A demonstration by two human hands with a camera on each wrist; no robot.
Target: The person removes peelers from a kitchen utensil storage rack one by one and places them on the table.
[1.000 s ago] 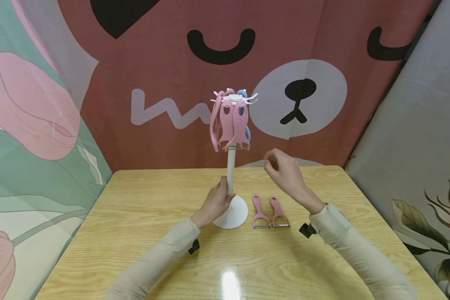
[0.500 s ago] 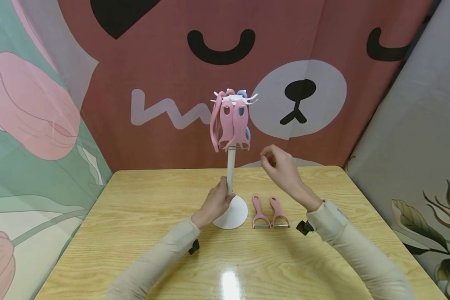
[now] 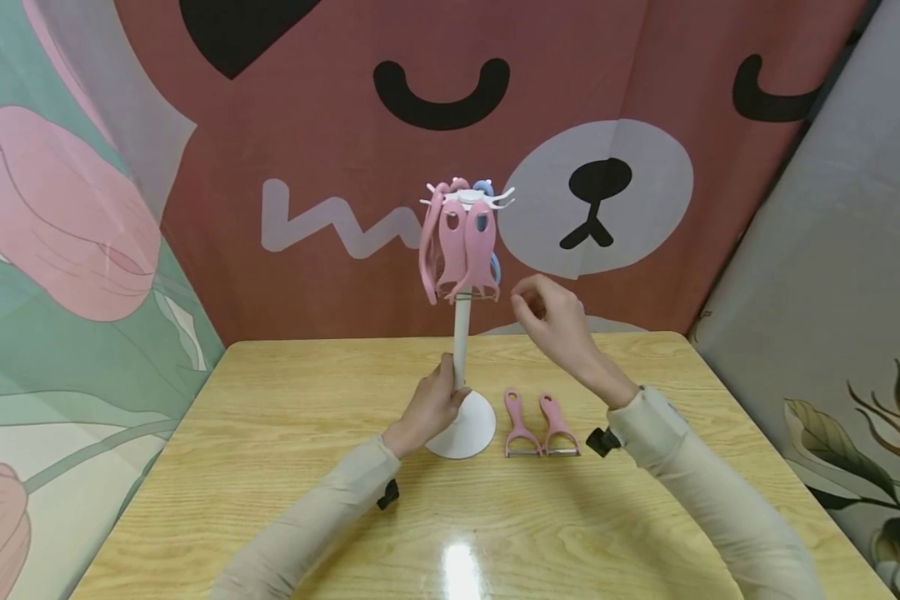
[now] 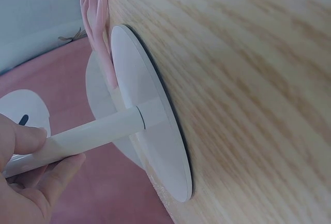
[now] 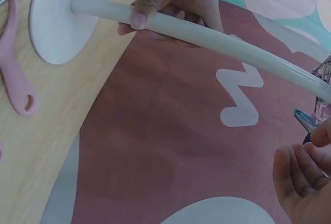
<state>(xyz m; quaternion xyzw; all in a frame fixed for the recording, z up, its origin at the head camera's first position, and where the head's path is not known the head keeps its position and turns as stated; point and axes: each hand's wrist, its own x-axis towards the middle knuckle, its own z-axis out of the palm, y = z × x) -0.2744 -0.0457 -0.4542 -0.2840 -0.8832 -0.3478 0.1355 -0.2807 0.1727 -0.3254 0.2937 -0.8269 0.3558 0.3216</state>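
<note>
A white stand with a round base (image 3: 461, 437) and an upright pole (image 3: 462, 333) is gripped low on the pole by my left hand (image 3: 429, 402). From the white hooks (image 3: 471, 197) at its top hang several pink peelers (image 3: 453, 246) and a blue peeler (image 3: 497, 268), mostly hidden behind them. My right hand (image 3: 561, 323) is raised right of the hanging peelers, fingers loosely curled, nothing seen in them. In the right wrist view, the blue peeler's head (image 5: 305, 119) shows beside the right fingertips. Around the pole (image 4: 93, 138), thumb and fingers close in the left wrist view.
Two pink peelers, a left one (image 3: 515, 425) and a right one (image 3: 555, 425), lie right of the base on the wooden table (image 3: 292, 417). A printed curtain (image 3: 345, 150) hangs just behind the table's back edge, with more printed cloth at both sides.
My right hand has moved slightly up and left, closer to the hanging peelers. The left hand, the stand and the peelers stay where they were.
</note>
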